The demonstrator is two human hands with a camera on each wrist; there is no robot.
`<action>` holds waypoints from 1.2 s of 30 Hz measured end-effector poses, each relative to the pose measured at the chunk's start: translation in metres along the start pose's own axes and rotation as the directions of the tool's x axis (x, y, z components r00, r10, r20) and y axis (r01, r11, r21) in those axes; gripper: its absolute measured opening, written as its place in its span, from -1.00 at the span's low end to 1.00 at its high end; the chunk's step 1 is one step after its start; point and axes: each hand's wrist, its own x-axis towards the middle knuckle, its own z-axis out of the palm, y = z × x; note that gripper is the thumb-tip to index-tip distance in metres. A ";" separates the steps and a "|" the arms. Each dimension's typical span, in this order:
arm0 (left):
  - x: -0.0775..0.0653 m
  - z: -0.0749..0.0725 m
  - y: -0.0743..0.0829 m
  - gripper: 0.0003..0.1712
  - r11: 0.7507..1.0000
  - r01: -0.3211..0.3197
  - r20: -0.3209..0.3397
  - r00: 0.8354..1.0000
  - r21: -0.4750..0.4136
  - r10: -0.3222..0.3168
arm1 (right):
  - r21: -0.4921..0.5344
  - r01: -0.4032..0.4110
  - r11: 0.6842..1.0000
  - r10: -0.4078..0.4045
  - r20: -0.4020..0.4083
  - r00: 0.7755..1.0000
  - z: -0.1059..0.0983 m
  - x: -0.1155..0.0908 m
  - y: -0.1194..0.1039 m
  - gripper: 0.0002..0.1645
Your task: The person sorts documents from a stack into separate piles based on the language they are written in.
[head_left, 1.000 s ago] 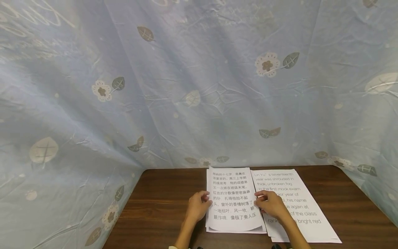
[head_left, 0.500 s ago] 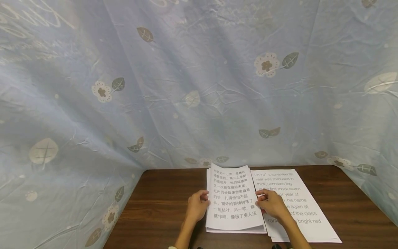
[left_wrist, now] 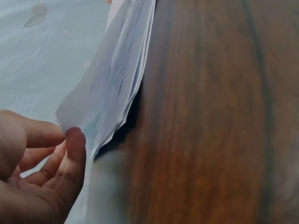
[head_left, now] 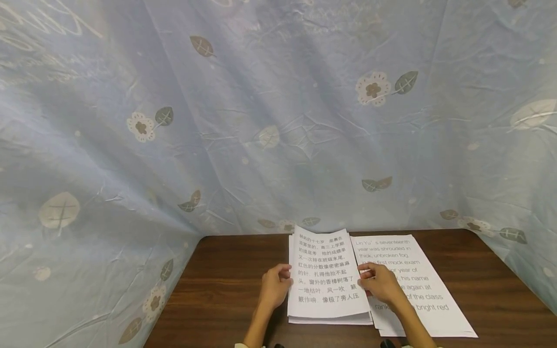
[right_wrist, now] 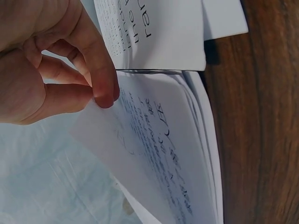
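a leaf-print curtain (head_left: 278,125) backs a brown table (head_left: 226,270). left hand (head_left: 274,287) and right hand (head_left: 381,285) pinch a sheet (head_left: 325,280); the latter partly hides english pages (head_left: 419,290).

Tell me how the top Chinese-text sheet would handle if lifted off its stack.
The top sheet will likely be floppy: its near edge curves in the head view. It looks thin, so probably light. It might crease where the left hand and right hand pinch its sides.
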 end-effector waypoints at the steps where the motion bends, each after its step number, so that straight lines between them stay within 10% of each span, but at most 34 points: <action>1: 0.000 -0.001 0.000 -0.60 1.000 -0.007 -0.004 1.000 -0.003 0.007 | 0.010 0.000 1.000 0.000 0.001 1.000 0.000 0.000 0.000 -0.48; 36: -0.009 -0.081 -0.037 -0.61 0.998 0.056 -0.048 0.997 -0.013 -0.057 | 0.217 0.000 0.976 -0.003 0.014 1.000 0.077 -0.008 -0.028 -0.47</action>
